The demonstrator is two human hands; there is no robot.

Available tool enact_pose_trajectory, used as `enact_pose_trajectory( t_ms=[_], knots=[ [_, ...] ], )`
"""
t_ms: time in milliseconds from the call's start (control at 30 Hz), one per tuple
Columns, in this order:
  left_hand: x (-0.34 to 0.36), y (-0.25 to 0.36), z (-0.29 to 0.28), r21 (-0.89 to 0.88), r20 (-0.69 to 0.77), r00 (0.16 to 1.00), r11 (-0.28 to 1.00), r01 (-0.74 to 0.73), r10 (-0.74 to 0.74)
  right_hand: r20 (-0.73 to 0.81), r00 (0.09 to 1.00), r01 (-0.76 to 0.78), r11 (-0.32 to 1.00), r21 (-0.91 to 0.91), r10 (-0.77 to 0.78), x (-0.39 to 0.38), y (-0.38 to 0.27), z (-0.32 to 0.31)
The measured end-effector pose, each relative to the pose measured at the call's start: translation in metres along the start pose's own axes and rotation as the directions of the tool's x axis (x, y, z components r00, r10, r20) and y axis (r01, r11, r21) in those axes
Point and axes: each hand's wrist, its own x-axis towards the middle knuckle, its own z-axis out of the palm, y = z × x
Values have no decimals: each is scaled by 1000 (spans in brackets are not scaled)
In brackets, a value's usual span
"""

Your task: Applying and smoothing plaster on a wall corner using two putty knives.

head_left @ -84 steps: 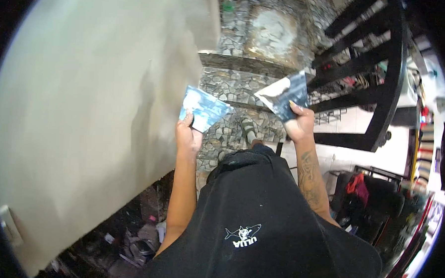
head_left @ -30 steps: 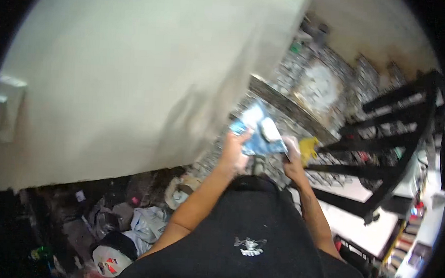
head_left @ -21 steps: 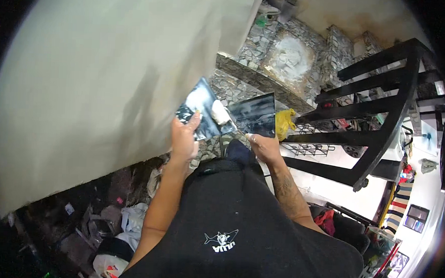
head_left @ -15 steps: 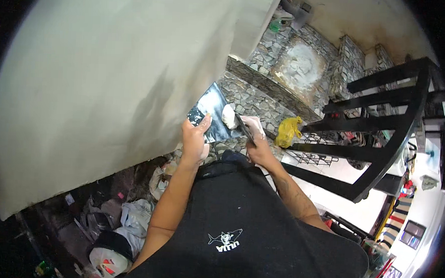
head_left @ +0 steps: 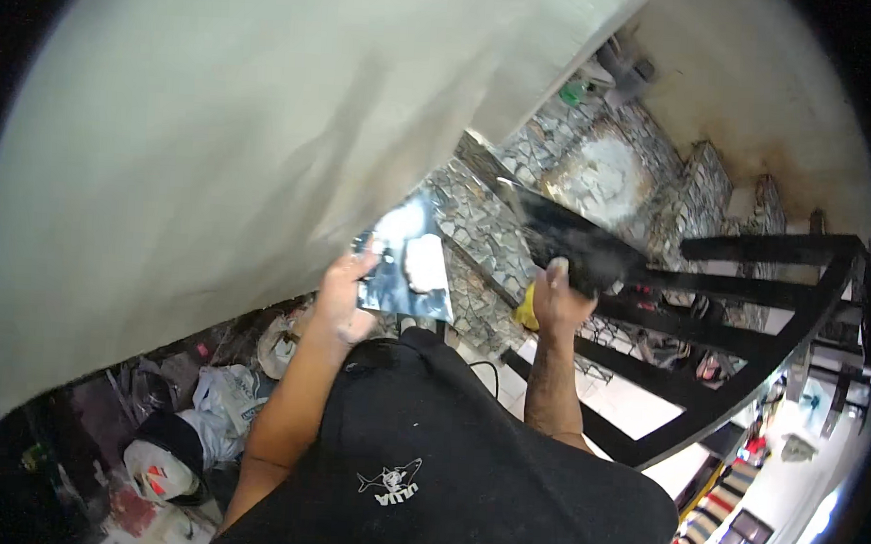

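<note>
My left hand (head_left: 342, 295) grips the edge of a flat shiny metal plate (head_left: 384, 294), its thumb lying over the top face. A lump of white putty (head_left: 423, 263) rests on that plate, with white smears around it. Off to the right, my right hand (head_left: 562, 302) is closed on a dark flat rectangular trowel (head_left: 569, 229), whose blade is turned toward the wall side and blurred by motion. The hand hides how the trowel is held. Trowel and plate are apart.
A pale wall (head_left: 187, 164) fills the left. Stone-patterned steps (head_left: 477, 211) run ahead, with a whitish patch (head_left: 605, 177) beyond. Black stair railing (head_left: 744, 334) curves along the right, a yellow bag (head_left: 526, 310) near it. Bags and a bucket (head_left: 160, 469) lie at lower left.
The trowel has come away from the putty and swung up to the right in my right hand. My left hand keeps the plate, now slightly lower; the view has shifted.
</note>
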Motion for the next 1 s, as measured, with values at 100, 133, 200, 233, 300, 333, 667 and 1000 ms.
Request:
enact_pose_trajectory(
  t_ms=[100,133,200,233,300,333,667,1000],
  knots=[
    [-8,-6,43,-64,45,993,992,108,-106,224,756,583,788,196,-615,28,-38,42],
    [-11,-5,53,-85,106,980,981,176,-166,235,702,585,733,348,-672,26,-43,47],
    [-17,-6,67,-179,211,956,954,242,-203,355,592,559,686,467,-724,28,-47,42],
    [-22,-5,73,-150,215,955,960,238,-204,385,560,548,676,493,-734,29,-55,45],
    [-32,2,82,-149,261,944,958,245,-201,435,513,600,672,435,-740,27,-61,41],
    [-39,5,87,-153,297,931,952,264,-210,447,501,612,668,422,-741,25,-64,38],
    [-116,30,52,11,125,945,952,-305,301,71,976,-218,920,326,206,-55,-72,35],
    [-123,17,-11,442,131,800,688,-575,585,368,915,318,854,-413,-163,-135,-96,43]
  ],
)
